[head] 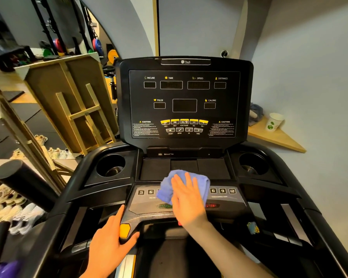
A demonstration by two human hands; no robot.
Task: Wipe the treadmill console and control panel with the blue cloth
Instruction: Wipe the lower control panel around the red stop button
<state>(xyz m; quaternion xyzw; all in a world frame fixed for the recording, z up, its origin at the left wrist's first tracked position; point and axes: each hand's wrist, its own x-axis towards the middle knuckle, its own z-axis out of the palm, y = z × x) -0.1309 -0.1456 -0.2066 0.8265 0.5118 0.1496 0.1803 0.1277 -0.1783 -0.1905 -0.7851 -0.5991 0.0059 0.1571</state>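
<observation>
Here the blue cloth (181, 183) lies under the right hand (187, 197).

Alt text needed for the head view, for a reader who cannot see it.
A right hand presses a blue cloth flat on the treadmill's lower control panel, while the left hand grips the handlebar. The dark display console stands above.

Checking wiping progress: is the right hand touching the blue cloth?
Touching. The head view shows the right hand pressed flat on the blue cloth.
</observation>
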